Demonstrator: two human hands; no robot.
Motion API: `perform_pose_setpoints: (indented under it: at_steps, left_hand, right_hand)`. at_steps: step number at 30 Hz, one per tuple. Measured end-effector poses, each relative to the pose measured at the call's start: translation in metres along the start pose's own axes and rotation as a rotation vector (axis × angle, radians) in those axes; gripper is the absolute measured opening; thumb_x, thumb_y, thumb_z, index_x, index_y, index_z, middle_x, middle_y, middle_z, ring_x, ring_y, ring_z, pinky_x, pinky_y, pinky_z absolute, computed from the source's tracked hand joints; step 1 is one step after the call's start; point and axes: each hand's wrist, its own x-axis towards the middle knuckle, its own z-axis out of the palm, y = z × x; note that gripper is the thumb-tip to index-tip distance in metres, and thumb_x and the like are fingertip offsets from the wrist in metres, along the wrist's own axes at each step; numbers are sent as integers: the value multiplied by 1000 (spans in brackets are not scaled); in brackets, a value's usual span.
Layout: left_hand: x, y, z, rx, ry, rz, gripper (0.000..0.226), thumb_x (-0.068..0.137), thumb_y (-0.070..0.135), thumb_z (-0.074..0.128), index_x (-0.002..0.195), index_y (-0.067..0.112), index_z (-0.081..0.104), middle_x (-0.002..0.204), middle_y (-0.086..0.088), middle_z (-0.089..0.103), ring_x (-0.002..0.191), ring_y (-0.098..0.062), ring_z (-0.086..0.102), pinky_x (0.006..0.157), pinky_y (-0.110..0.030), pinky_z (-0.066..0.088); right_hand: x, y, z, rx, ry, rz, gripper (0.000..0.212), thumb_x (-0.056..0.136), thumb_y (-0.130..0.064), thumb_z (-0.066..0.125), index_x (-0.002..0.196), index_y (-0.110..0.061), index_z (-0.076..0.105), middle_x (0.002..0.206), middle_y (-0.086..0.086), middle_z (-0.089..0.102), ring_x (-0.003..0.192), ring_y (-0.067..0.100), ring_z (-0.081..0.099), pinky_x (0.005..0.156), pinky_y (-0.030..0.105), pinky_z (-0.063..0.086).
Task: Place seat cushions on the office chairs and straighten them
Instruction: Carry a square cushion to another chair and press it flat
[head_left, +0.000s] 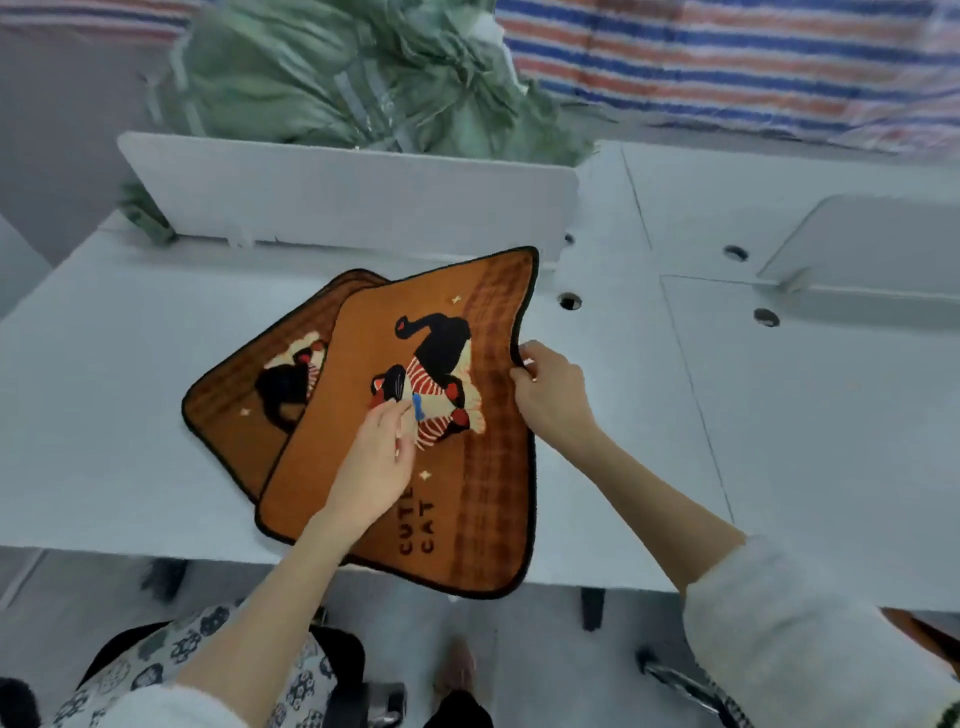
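Two orange seat cushions with a black cat picture lie on the white desk (130, 467). The top cushion (363, 364) reads "CUTE CAT" and hangs a little over the desk's near edge. It partly covers the lower cushion (234, 405), which sticks out to the left. My right hand (545, 389) pinches the top cushion's right edge, which curls up there. My left hand (374, 467) rests on the top cushion's middle with its fingers relaxed. A black office chair seat (343, 660) shows below the desk at the bottom left, partly hidden by my patterned clothes.
A white divider panel (337, 197) stands along the desk's far side, with green sacks (337, 73) behind it. Round cable holes (570, 301) dot the desk to the right. A chair base with a metal leg (675, 680) is at the bottom right. A striped tarp (753, 67) hangs behind.
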Motion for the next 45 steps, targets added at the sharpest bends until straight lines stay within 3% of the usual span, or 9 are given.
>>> perform_pose_setpoints:
  at_steps: [5, 12, 15, 18, 21, 29, 35, 39, 45]
  left_hand:
    - [-14, 106, 11, -102, 52, 176, 51, 97, 21, 43, 145, 16, 26, 153, -8, 23, 143, -19, 19, 111, -24, 15]
    - [-91, 307, 49, -349, 152, 474, 86, 86, 30, 63, 150, 16, 6, 158, -6, -3, 146, -19, 1, 114, -34, 14]
    - [-121, 370, 69, -511, 35, 504, 94, 79, 46, 67, 150, 21, 9, 155, -6, 18, 142, -23, 20, 115, -41, 21]
    - [-162, 437, 108, -678, -158, 501, 65, 85, 40, 63, 139, 25, 31, 138, -3, 46, 118, -21, 50, 95, -38, 45]
    - [-206, 499, 143, -745, -253, 477, 31, 92, 27, 56, 121, 15, 49, 117, -9, 59, 101, -25, 59, 80, -33, 47]
    - [-322, 662, 230, -836, -362, 663, 19, 95, 23, 49, 106, 11, 60, 106, -10, 62, 98, -26, 58, 90, -41, 47]
    - [-400, 772, 292, -725, -331, 980, 21, 94, 17, 52, 109, 5, 61, 101, 1, 52, 95, -9, 45, 79, -11, 28]
    - [-434, 840, 330, -610, -332, 1151, 20, 91, 14, 57, 107, 4, 65, 105, -8, 61, 104, -20, 53, 94, -24, 35]
    - [-480, 935, 386, -514, -365, 1286, 17, 88, 12, 60, 101, 6, 69, 100, -11, 63, 101, -25, 57, 98, -38, 39]
  right_hand:
    - [-79, 20, -132, -141, 299, -171, 28, 96, -11, 40, 115, -15, 61, 107, 6, 69, 94, 26, 62, 76, 26, 42]
    - [-248, 68, -302, -436, 606, -148, 28, 97, -16, 41, 117, -20, 60, 112, 3, 68, 103, 25, 60, 83, 33, 46]
    - [-311, 92, -358, -514, 697, -94, 27, 97, -19, 42, 116, -21, 61, 112, 2, 68, 103, 23, 60, 83, 32, 45]
    - [-385, 122, -412, -532, 824, 13, 26, 96, -21, 44, 116, -23, 62, 113, 2, 68, 106, 23, 60, 89, 35, 46]
    - [-452, 160, -457, -543, 973, 136, 26, 96, -22, 45, 115, -22, 63, 117, 1, 67, 110, 24, 58, 93, 36, 44]
    - [-601, 278, -543, -334, 1254, 387, 23, 94, -20, 51, 112, -15, 64, 109, 7, 68, 103, 23, 60, 89, 32, 45]
    - [-656, 351, -612, -94, 1302, 317, 25, 88, -29, 62, 108, -14, 66, 104, 5, 68, 100, 21, 64, 93, 37, 51]
    - [-669, 384, -670, -224, 1291, 248, 24, 87, -30, 64, 107, -17, 66, 105, 1, 68, 100, 18, 62, 91, 32, 49]
    - [-695, 437, -753, -650, 1009, 391, 25, 92, -27, 54, 114, -21, 64, 111, 3, 68, 104, 23, 60, 88, 36, 48]
